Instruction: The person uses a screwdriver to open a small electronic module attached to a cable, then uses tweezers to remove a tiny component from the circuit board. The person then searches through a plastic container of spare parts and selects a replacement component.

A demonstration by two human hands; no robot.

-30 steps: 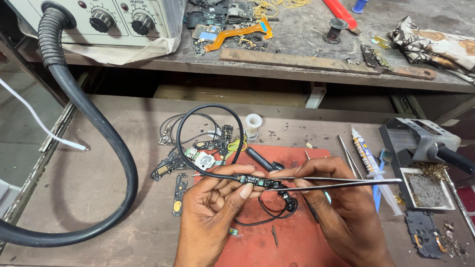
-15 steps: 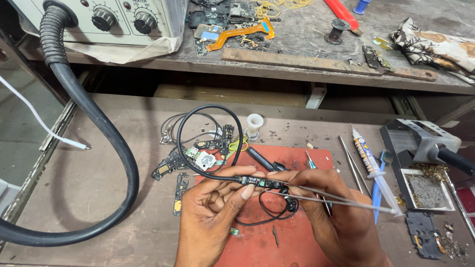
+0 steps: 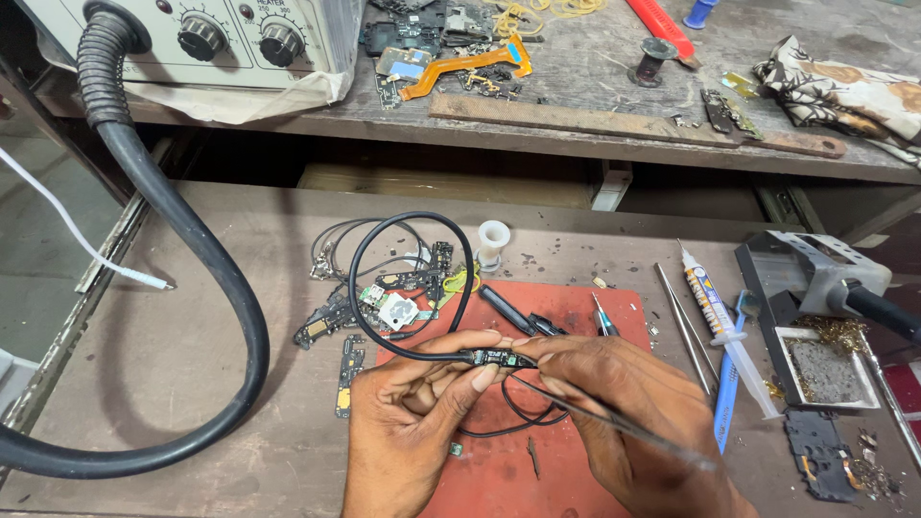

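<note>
My left hand (image 3: 408,417) pinches a small black circuit board (image 3: 495,359) above a red work mat (image 3: 576,309). A thin black cable (image 3: 411,217) loops up from the board and back, with more of it curling under my hands. My right hand (image 3: 619,412) holds metal tweezers (image 3: 624,429). Their tips rest at the board's right end, and their rear end points down and to the right. Both hands meet at the board over the mat's middle.
Left of the mat lie several loose circuit boards (image 3: 393,299) and a white spool (image 3: 493,240). A thick black hose (image 3: 206,278) curves from the hot-air station (image 3: 192,38). A flux syringe (image 3: 718,312), metal probes (image 3: 683,321), a soldering iron stand (image 3: 815,273) and a tip-cleaner tray (image 3: 823,369) sit to the right.
The tweezers swung from nearly level, pointing right, to slanting down-right, and my right hand turned with them. The left hand and the board stayed in place.
</note>
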